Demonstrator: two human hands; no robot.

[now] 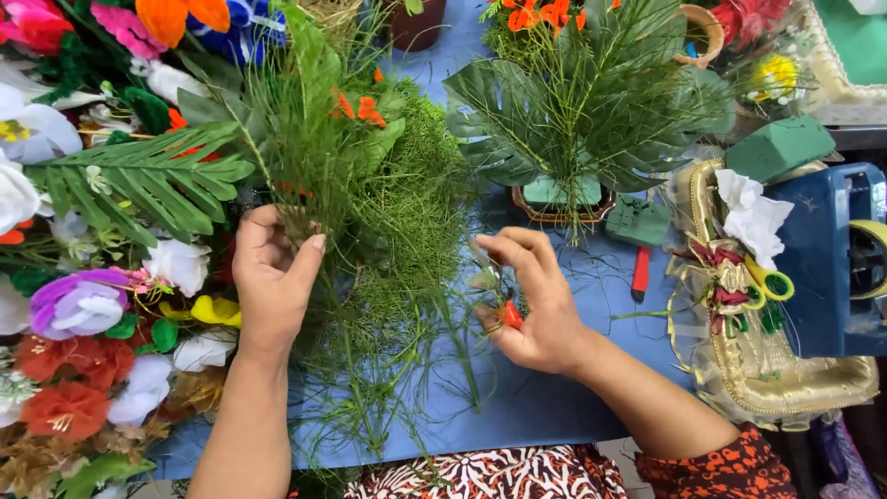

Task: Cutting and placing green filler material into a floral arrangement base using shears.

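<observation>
Florist's or craft worktable for artificial flower arranging. A blue table covering is crowded with materials of the trade: heaped fabric blooms in white, purple, red and pink at the left; loose fern and palm sprays at the centre; a small pot with leaves set in green foam; spare floral foam blocks; yellow-handled scissors; ribbon on a gold tray; and a blue tape dispenser at the right.
</observation>
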